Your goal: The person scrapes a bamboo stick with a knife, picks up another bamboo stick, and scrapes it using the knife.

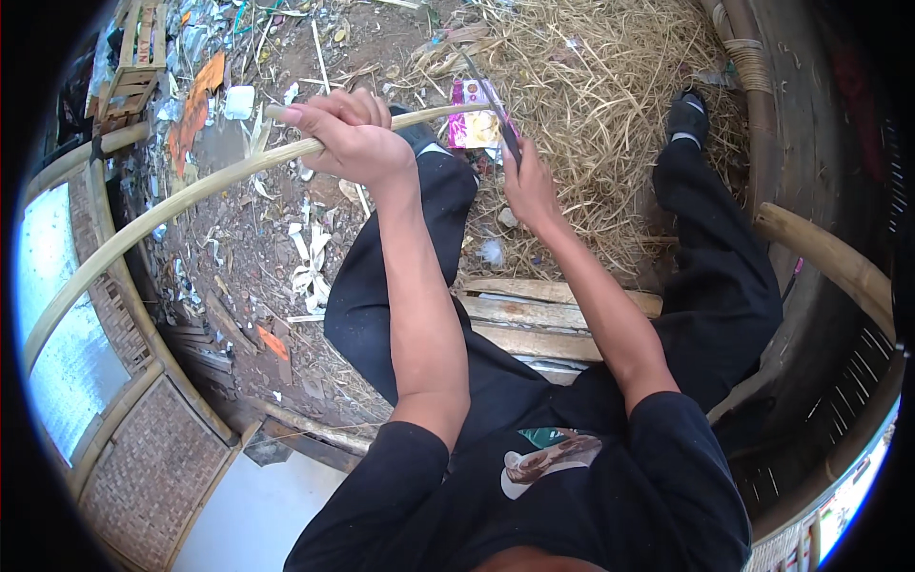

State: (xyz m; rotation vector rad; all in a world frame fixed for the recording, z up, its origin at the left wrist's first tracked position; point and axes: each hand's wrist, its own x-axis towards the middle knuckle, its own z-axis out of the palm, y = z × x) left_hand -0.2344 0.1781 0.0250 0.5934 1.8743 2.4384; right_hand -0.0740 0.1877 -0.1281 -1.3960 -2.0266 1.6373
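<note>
A long pale bamboo strip [172,212] runs from the left edge up across the view, bowed by the fisheye, to a thin end in front of me. My left hand [362,148] is closed around it some way back from that end. In my right hand [532,188] is the dark handle of a knife [492,93], its long blade pointing up and away. The blade crosses the strip at its far end, seemingly touching it. Whether the edge has bitten in cannot be made out.
Shavings and straw [591,133] cover the ground ahead. A pink-and-white packet [471,116] lies behind the blade. My legs are spread around a slatted wooden piece [534,313]. Woven bamboo panels [157,467] stand at left; a bamboo pole [829,262] juts in at right.
</note>
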